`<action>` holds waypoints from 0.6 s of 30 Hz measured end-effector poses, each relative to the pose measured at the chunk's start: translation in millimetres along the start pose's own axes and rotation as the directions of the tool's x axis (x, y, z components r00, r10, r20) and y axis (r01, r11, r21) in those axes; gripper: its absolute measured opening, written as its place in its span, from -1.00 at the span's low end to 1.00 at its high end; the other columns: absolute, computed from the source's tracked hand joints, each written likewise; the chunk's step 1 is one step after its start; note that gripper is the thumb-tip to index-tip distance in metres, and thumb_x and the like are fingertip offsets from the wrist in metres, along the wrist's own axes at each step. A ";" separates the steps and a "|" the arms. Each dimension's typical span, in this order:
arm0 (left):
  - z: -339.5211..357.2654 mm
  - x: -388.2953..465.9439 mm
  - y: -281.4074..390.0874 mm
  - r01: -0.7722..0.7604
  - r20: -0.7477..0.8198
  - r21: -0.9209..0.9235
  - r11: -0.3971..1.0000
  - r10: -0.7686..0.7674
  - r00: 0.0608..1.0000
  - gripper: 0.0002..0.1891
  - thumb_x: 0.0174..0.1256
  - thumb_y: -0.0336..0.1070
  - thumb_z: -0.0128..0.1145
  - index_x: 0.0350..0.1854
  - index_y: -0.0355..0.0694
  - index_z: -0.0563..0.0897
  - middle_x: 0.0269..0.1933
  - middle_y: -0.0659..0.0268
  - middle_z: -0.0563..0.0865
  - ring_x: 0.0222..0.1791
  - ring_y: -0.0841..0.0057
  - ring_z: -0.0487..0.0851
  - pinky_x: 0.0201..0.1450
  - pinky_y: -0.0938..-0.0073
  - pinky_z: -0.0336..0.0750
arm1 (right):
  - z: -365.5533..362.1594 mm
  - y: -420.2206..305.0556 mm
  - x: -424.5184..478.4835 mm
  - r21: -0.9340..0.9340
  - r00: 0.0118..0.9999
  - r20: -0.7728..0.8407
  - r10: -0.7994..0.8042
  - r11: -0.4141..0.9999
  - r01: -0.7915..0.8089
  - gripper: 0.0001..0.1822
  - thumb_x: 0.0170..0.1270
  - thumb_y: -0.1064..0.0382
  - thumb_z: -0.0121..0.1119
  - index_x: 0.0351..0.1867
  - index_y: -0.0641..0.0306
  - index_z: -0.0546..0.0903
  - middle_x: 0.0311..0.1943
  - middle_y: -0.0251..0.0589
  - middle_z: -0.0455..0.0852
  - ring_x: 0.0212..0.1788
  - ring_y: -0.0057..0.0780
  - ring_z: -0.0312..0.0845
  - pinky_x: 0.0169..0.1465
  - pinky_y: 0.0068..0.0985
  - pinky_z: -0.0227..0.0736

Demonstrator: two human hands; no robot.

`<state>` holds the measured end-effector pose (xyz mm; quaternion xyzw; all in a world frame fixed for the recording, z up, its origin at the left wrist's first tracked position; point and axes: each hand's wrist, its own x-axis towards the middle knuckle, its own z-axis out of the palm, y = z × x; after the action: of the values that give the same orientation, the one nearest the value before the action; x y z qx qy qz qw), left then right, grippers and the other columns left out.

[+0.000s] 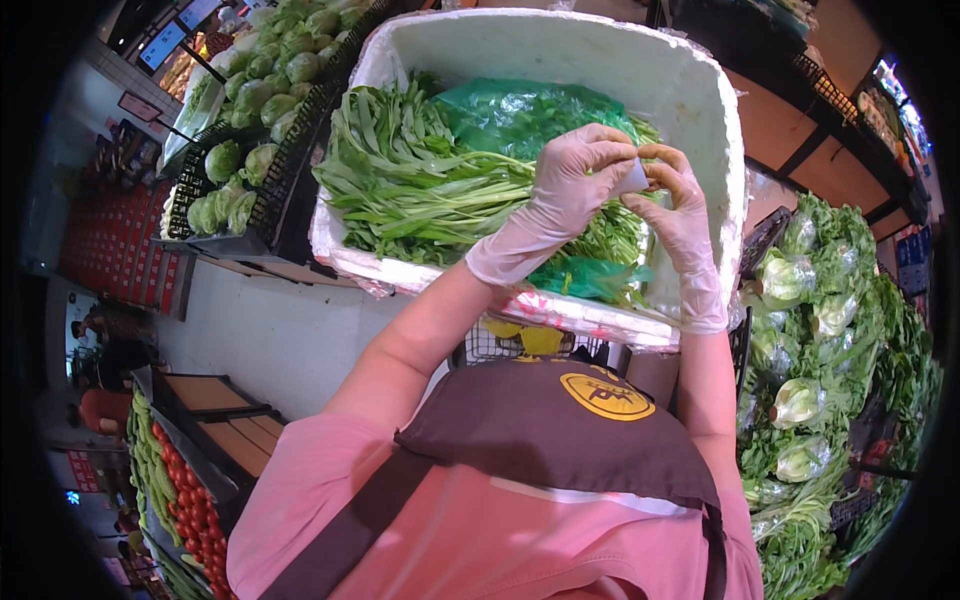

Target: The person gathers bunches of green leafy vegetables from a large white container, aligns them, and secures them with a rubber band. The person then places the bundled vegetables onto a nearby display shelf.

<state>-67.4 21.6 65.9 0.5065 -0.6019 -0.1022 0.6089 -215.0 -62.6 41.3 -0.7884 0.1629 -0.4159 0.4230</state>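
Both my hands are in thin whitish gloves, raised over a white foam box (675,105). My left hand (581,176) grips a small pale flat piece (634,177), perhaps a label or a strip of tape. From the other side, the fingertips of my right hand (681,206) pinch at the same piece. Below them, long-stemmed leafy greens (435,191) lie in the box, leaves toward the left and stems toward the right. Behind the greens is a green plastic bag (532,112) with leaves showing through. More green plastic (589,277) lies at the near side, partly hidden by my left forearm.
Cabbages (259,97) fill black crates on the left. Wrapped leafy heads (786,277) are stacked on the right. Tomatoes (196,517) line a stand at lower left. A wire basket (487,341) sits below the box's near edge. People (105,412) are in the distance at left.
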 end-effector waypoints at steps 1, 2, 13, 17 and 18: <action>-1.9 1.2 -3.4 -0.034 0.017 0.083 0.996 0.033 0.999 -0.86 0.07 -0.50 0.27 -0.28 -0.31 0.70 -0.21 0.24 0.70 -0.21 0.51 0.66 -0.13 0.51 0.54 | 0.3 0.8 -0.2 0.005 1.000 0.006 0.017 1.000 -0.017 -0.69 -0.05 0.37 0.42 -0.20 0.28 0.66 0.05 -0.27 0.54 -0.01 -0.50 0.47 0.02 -0.53 0.41; -3.3 2.6 -6.6 -0.069 0.037 0.164 0.984 0.064 0.997 -0.88 0.11 -0.50 0.26 -0.28 -0.32 0.68 -0.22 0.25 0.70 -0.21 0.53 0.66 -0.13 0.52 0.54 | 0.8 2.1 -0.4 0.009 0.999 0.011 0.034 0.999 -0.034 -0.70 -0.05 0.37 0.42 -0.21 0.28 0.66 0.05 -0.27 0.53 -0.01 -0.50 0.47 0.02 -0.53 0.41; -3.6 22.2 -26.4 -0.001 0.040 0.177 0.984 -0.006 0.999 -0.87 0.33 -0.38 0.09 -0.28 -0.37 0.58 -0.38 0.24 0.67 -0.46 0.58 0.66 -0.39 0.54 0.56 | 6.3 -0.2 -3.7 0.383 0.931 0.190 0.313 0.849 -0.364 -0.62 0.10 0.25 0.41 -0.05 0.34 0.64 0.10 -0.33 0.50 0.02 -0.54 0.51 0.08 -0.57 0.43; -7.4 42.5 -26.0 0.087 0.112 0.089 0.992 -0.097 0.989 -0.86 0.33 -0.38 0.14 -0.30 -0.38 0.61 -0.49 0.32 0.66 -0.55 0.66 0.61 -0.49 0.62 0.53 | 6.3 10.2 -1.1 0.386 0.919 0.124 0.374 0.835 -0.392 -0.56 0.15 0.23 0.38 0.04 0.38 0.59 -0.02 -0.39 0.57 -0.06 -0.57 0.55 0.09 -0.61 0.43; -11.6 48.0 -29.3 0.072 0.105 0.122 0.990 -0.085 0.991 -0.86 0.31 -0.38 0.16 -0.31 -0.37 0.63 -0.49 0.33 0.66 -0.57 0.67 0.59 -0.50 0.63 0.52 | 4.3 12.5 0.6 0.310 0.921 0.123 0.368 0.868 -0.388 -0.56 0.18 0.23 0.35 0.07 0.34 0.57 -0.06 -0.37 0.62 -0.07 -0.60 0.55 0.08 -0.63 0.41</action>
<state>-31.3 -21.6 77.2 0.5585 -0.6190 -0.1182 0.5395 -210.0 -68.1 30.4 -0.6715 0.2298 -0.3224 0.6263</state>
